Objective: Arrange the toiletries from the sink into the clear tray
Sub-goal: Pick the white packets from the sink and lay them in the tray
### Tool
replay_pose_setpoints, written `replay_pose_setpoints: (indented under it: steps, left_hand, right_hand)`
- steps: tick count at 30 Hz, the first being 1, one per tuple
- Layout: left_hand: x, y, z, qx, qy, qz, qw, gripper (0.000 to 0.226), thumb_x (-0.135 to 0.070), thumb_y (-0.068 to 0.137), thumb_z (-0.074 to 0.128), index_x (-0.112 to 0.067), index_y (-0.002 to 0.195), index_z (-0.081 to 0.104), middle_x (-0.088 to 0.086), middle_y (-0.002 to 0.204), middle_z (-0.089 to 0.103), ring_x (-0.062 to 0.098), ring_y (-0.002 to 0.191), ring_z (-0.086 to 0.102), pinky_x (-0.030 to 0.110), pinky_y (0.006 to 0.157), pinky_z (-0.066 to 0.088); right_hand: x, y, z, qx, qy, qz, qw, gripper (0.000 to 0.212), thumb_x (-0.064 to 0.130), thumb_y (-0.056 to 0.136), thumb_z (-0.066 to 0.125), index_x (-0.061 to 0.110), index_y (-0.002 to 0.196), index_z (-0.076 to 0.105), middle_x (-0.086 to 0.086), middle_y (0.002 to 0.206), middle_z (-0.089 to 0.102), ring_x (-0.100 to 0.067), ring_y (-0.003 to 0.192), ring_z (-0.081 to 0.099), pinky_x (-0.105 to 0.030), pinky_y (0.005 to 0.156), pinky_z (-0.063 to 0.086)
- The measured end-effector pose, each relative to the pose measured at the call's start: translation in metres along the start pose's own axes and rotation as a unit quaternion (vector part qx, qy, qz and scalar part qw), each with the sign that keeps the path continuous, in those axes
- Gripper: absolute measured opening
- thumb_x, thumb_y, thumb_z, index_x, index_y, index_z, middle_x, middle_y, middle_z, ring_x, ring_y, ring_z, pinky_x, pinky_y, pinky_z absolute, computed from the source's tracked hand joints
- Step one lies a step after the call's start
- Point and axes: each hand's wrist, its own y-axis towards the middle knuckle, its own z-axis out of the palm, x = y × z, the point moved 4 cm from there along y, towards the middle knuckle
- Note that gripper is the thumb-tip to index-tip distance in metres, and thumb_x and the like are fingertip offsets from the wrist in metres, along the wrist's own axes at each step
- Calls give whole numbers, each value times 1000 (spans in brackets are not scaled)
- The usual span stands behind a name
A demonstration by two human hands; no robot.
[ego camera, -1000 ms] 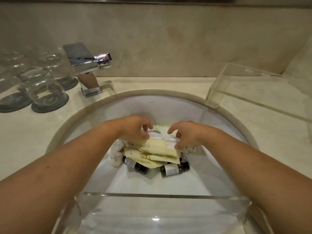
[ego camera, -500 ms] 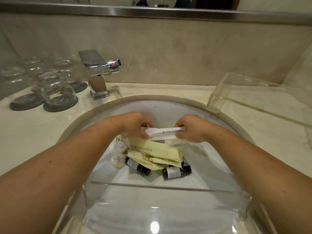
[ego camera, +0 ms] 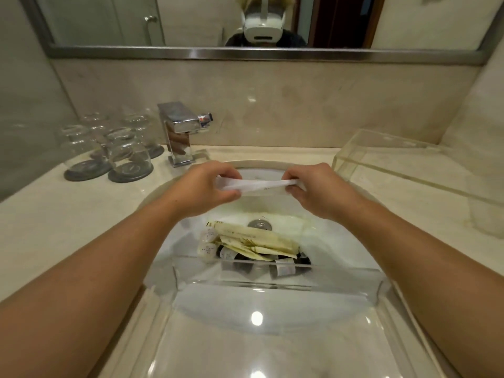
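My left hand (ego camera: 207, 186) and my right hand (ego camera: 313, 189) each pinch one end of a long white packet (ego camera: 256, 184), held level above the back of the sink (ego camera: 341, 241). Down in the basin lie several cream paper sachets (ego camera: 253, 240), small dark bottles (ego camera: 283, 268) and round white caps (ego camera: 207, 251), heaped near the drain (ego camera: 259, 224). A clear tray (ego camera: 275, 279) sits at the front edge of the sink, below my arms, with nothing in it; its far wall partly covers the bottles.
A chrome tap (ego camera: 182, 132) stands behind the sink at the left. Several upturned glasses (ego camera: 122, 154) rest on dark coasters on the left counter. A second clear box (ego camera: 409, 162) sits on the right counter. A mirror (ego camera: 245, 23) hangs above.
Both hands have lifted the white packet up out of the pile in the basin, towards the back of the sink. The view has tilted up, showing the mirror.
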Motion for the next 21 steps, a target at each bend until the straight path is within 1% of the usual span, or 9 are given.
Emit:
replay_pose_setpoints:
  steps: [3, 5, 6, 10, 13, 14, 16, 18, 21]
  left_hand:
    - [-6, -21, -16, -28, -21, -1, 999, 28, -41, 85, 80, -36, 111, 70, -17, 101, 65, -6, 87, 57, 13, 71, 42]
    - [-13, -34, -25, -33, -38, 2, 999, 28, -43, 84, 80, -33, 108, 71, -14, 90, 65, -7, 70, 56, 10, 60, 42]
    - [-16, -40, -28, -27, -50, 2, 998, 28, -45, 84, 79, -34, 108, 70, -11, 87, 66, -5, 67, 56, 11, 58, 45]
    - [-34, -59, -43, -11, -120, 1, 993, 36, -52, 77, 79, -36, 109, 71, -6, 96, 74, 14, 82, 72, 31, 69, 64]
    - [-53, -71, -51, -2, -134, 20, 991, 33, -51, 77, 80, -36, 106, 73, 0, 94, 73, 24, 80, 70, 37, 65, 61]
    - [-58, -76, -53, 3, -137, 27, 990, 31, -50, 78, 80, -36, 105, 74, -1, 94, 73, 22, 79, 69, 37, 63, 60]
    - [-68, -87, -55, 10, -143, 39, 989, 28, -45, 79, 80, -34, 105, 75, -7, 93, 73, 10, 76, 69, 23, 60, 56]
    - [-76, -101, -56, 15, -141, 43, 989, 27, -42, 80, 80, -33, 105, 74, -13, 92, 72, 5, 76, 69, 15, 61, 52]
    - [-82, -127, -57, 6, -148, 35, 988, 28, -42, 77, 78, -35, 104, 74, -16, 96, 73, 9, 79, 71, 15, 61, 55]
  right_hand:
    - [16, -14, -15, -34, -7, -32, 999, 10, 27, 99, 60, 30, 102, 69, 5, 83, 66, -24, 76, 62, -44, 70, 56]
    - [26, -25, -28, -52, 3, -58, 997, 10, 25, 98, 62, 28, 102, 71, 8, 81, 65, -20, 75, 61, -41, 69, 55]
    - [30, -32, -34, -59, 8, -67, 996, 10, 23, 97, 64, 26, 101, 72, 10, 80, 64, -18, 73, 59, -39, 68, 53]
    - [39, -64, -58, -92, 31, -92, 991, 10, 21, 91, 71, 26, 99, 77, 8, 79, 71, -17, 71, 64, -40, 67, 55]
    - [42, -89, -72, -103, 60, -97, 988, 12, 19, 88, 74, 24, 99, 79, 9, 80, 74, -15, 70, 67, -37, 67, 54]
    - [43, -97, -76, -105, 68, -99, 987, 13, 17, 87, 76, 24, 98, 79, 10, 79, 74, -15, 69, 67, -38, 66, 54]
    - [45, -112, -81, -105, 85, -106, 985, 17, 13, 83, 78, 25, 95, 80, 12, 78, 74, -15, 68, 67, -39, 65, 54]
    - [47, -122, -84, -93, 119, -109, 983, 19, 11, 80, 79, 26, 93, 81, 11, 78, 76, -17, 69, 69, -40, 64, 54]
    - [56, -131, -89, -59, 164, -127, 977, 16, 18, 78, 76, 27, 91, 80, 7, 80, 77, -19, 75, 71, -40, 67, 55]
